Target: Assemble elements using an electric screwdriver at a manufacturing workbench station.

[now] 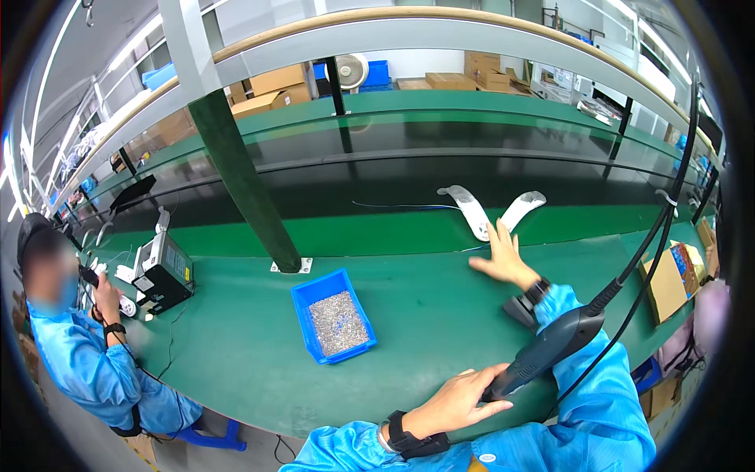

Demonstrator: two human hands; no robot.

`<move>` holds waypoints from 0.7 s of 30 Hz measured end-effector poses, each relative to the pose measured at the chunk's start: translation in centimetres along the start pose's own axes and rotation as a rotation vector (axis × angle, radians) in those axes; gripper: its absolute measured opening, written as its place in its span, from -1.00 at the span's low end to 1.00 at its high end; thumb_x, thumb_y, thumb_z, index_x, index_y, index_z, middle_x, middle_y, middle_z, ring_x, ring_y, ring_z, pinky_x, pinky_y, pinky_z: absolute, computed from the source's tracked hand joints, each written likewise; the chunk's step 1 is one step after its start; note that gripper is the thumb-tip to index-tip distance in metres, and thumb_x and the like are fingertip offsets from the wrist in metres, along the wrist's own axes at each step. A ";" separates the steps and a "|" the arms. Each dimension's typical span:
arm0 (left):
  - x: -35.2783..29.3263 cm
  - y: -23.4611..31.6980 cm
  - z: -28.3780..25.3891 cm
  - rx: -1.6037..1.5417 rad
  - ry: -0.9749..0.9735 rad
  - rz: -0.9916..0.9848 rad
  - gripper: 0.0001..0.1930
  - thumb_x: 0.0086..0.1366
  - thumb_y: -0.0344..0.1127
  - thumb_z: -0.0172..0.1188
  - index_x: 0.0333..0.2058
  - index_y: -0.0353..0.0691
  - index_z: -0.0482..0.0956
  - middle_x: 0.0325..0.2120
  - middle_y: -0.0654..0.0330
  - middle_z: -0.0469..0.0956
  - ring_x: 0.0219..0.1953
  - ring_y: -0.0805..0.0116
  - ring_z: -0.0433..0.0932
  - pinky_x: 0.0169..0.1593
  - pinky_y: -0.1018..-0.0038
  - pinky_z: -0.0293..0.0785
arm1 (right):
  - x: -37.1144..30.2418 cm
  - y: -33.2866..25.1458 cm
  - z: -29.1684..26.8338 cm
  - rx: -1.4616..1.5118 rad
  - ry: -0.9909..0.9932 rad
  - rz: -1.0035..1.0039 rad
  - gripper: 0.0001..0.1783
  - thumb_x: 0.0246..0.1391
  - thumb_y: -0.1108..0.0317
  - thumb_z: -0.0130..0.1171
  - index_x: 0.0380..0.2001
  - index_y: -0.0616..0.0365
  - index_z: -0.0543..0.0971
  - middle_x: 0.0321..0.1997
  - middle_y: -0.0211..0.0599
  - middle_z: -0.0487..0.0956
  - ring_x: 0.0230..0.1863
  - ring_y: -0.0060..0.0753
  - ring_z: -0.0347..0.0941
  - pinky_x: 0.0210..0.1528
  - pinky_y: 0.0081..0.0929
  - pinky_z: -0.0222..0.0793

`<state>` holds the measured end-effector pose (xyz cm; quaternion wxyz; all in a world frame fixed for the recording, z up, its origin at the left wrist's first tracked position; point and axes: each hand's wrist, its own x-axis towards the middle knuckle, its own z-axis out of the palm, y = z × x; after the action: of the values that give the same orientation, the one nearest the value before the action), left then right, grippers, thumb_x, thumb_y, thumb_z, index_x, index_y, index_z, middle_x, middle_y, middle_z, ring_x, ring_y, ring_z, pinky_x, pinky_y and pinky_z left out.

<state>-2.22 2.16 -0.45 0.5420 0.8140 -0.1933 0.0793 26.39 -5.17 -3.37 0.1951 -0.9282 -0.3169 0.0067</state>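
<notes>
My left hand (460,403) is closed around the lower end of a dark grey corded electric screwdriver (554,342), which slants up to the right over the bench; its tip is hidden. Farther out, my right hand (507,259) reaches over the bench with fingers spread. Its fingertips are at the near end of a white curved plastic piece (470,211) with a clear end and a thin wire. Another white curved piece (522,209) forms a V with it; whether the two are joined is hidden. A blue bin (301,324) of small metal screws stands to the left.
A green post (244,185) rises from the bench (425,315). A black box-shaped device (163,271) stands left, near a co-worker (82,330) holding a tool. At right are a cardboard box (667,287) and the hanging screwdriver cable (683,169). A dark conveyor (354,185) runs behind.
</notes>
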 end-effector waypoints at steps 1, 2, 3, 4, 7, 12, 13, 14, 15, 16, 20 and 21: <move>0.0 -0.4 -0.1 -0.009 0.019 0.001 -0.41 0.10 -0.10 0.20 0.02 -0.29 0.25 -0.40 0.02 0.48 -0.39 0.10 0.46 -0.28 0.32 0.37 | -1.8 -0.2 -0.3 0.050 -0.088 -0.049 0.15 -0.25 -0.09 0.23 0.25 0.23 -0.15 0.31 0.29 -0.28 0.36 0.15 -0.40 0.28 0.10 -0.46; 0.5 -1.3 0.1 -0.026 -0.001 0.011 -0.41 0.10 -0.10 0.20 0.02 -0.29 0.25 -0.40 0.02 0.48 -0.39 0.10 0.46 -0.28 0.32 0.37 | -3.5 1.4 -0.2 0.136 -0.161 -0.091 0.15 -0.25 -0.09 0.26 0.25 0.22 -0.14 0.31 0.25 -0.25 0.36 0.12 -0.37 0.30 0.04 -0.44; 0.3 -1.3 0.1 -0.039 -0.005 -0.016 -0.41 0.10 -0.10 0.21 0.03 -0.29 0.24 -0.34 0.01 0.48 -0.34 0.10 0.47 -0.24 0.32 0.39 | -5.0 1.9 -0.5 0.233 -0.236 -0.161 0.15 -0.25 -0.08 0.28 0.26 0.21 -0.14 0.32 0.21 -0.22 0.36 0.10 -0.34 0.31 -0.02 -0.41; 0.2 -1.3 -0.1 -0.049 -0.004 -0.044 -0.40 0.10 -0.10 0.21 0.04 -0.28 0.24 -0.29 -0.01 0.48 -0.29 0.11 0.48 -0.20 0.33 0.41 | -5.8 2.0 -1.0 0.203 -0.303 -0.235 0.13 -0.23 -0.08 0.28 0.25 0.21 -0.12 0.32 0.18 -0.20 0.36 0.06 -0.32 0.32 -0.06 -0.41; 0.1 -2.2 -0.2 -0.117 0.017 -0.076 -0.37 0.09 -0.11 0.22 0.06 -0.28 0.21 -0.20 -0.02 0.46 -0.21 0.12 0.49 -0.11 0.34 0.42 | -6.8 2.8 -1.5 0.193 -0.401 -0.388 0.04 -0.18 -0.04 0.27 0.23 0.23 -0.02 0.30 0.15 -0.06 0.37 -0.06 -0.28 0.33 -0.09 -0.40; 0.4 -3.4 0.1 -0.297 -0.151 -0.166 -0.21 0.07 -0.19 0.23 0.19 -0.25 -0.02 0.01 0.00 0.31 0.03 0.17 0.35 0.09 0.30 0.26 | -5.7 7.2 -0.7 1.110 -0.390 -0.262 -0.39 0.00 0.31 0.09 0.10 0.33 0.21 -0.02 0.01 0.45 0.09 -0.16 0.32 0.17 -0.19 0.14; 1.0 -3.5 0.3 -0.329 -0.195 -0.177 -0.18 0.06 -0.22 0.22 0.20 -0.25 -0.07 0.04 0.01 0.28 0.07 0.16 0.30 0.14 0.28 0.20 | -5.1 9.5 0.7 1.285 -0.317 -0.291 -0.46 0.03 0.33 0.05 0.06 0.34 0.24 -0.12 0.08 0.49 -0.04 -0.12 0.43 0.06 -0.23 0.28; 1.5 -4.2 0.5 -0.281 -0.179 -0.108 -0.16 0.06 -0.21 0.22 0.21 -0.27 -0.10 0.07 -0.01 0.24 0.11 0.15 0.24 0.17 0.27 0.12 | -4.9 11.1 0.7 1.321 -0.234 -0.238 -0.49 0.08 0.21 0.01 0.00 0.35 0.27 -0.19 0.11 0.50 -0.14 -0.08 0.47 -0.03 -0.26 0.37; 1.7 -5.1 0.8 -0.231 -0.165 -0.051 -0.13 0.05 -0.20 0.22 0.22 -0.29 -0.12 0.11 -0.03 0.20 0.16 0.15 0.18 0.20 0.26 0.05 | -4.9 12.1 1.2 1.463 -0.227 -0.197 -0.49 0.12 0.08 -0.04 -0.02 0.29 0.28 -0.22 0.05 0.51 -0.20 -0.13 0.49 -0.09 -0.30 0.38; 1.6 -4.7 0.7 -0.164 -0.114 -0.099 -0.14 0.04 -0.16 0.21 0.21 -0.32 -0.10 0.14 -0.07 0.14 0.20 0.09 0.09 0.24 0.23 -0.06 | -5.2 12.4 1.1 1.528 -0.162 -0.085 -0.47 0.14 0.01 -0.09 -0.01 0.22 0.28 -0.25 -0.02 0.51 -0.28 -0.21 0.49 -0.16 -0.34 0.38; 1.7 -6.9 -0.5 0.432 0.068 -0.309 -0.16 0.05 -0.11 0.21 0.19 -0.35 -0.03 0.19 -0.12 0.01 0.26 -0.02 -0.08 0.26 0.06 -0.24 | -4.1 10.6 1.6 1.624 -0.229 -0.065 -0.49 0.19 -0.06 -0.22 -0.03 0.15 0.30 -0.30 -0.14 0.50 -0.33 -0.30 0.46 -0.21 -0.38 0.37; 1.6 -7.3 -0.9 0.446 0.080 -0.312 -0.16 0.05 -0.11 0.21 0.19 -0.35 -0.03 0.19 -0.12 0.01 0.26 -0.02 -0.08 0.26 0.06 -0.24 | -4.1 10.1 1.4 1.652 -0.240 -0.058 -0.49 0.21 -0.06 -0.25 -0.06 0.18 0.32 -0.29 -0.15 0.49 -0.29 -0.32 0.45 -0.18 -0.39 0.35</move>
<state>2.27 5.06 -5.77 0.3624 0.9294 -0.0218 0.0673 28.83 -14.43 -8.80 0.7779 -0.4708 -0.2523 0.3309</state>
